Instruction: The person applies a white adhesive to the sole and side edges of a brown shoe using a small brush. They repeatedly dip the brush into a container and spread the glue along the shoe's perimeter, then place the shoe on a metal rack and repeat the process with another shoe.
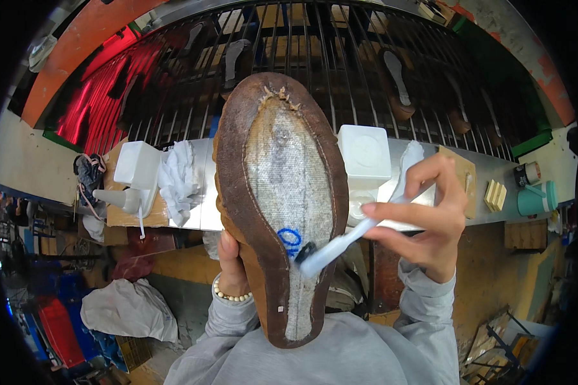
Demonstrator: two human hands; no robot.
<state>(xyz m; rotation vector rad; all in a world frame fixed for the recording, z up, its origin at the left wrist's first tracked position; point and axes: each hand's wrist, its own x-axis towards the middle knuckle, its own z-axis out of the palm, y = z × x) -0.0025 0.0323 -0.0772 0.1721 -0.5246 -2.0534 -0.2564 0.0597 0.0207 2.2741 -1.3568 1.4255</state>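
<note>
My left hand (233, 264) grips the brown shoe (289, 173) in front of me, sole up; my right hand (434, 221) pinches a white brush (341, 246), dark bristles (306, 252) at the narrow waist

Prob. a shoe wkshop or factory stn. was shown — several shoes (396, 77) were set out on a rack of metal bars (332, 64), red-lit at L, w/ a metal ledge (204, 154) fitted in front. White plastic containers (365, 151) & crumpled white cloth (178, 183) were placed there — & a brush (340, 247) was held to an upturned shoe (289, 160).
</note>
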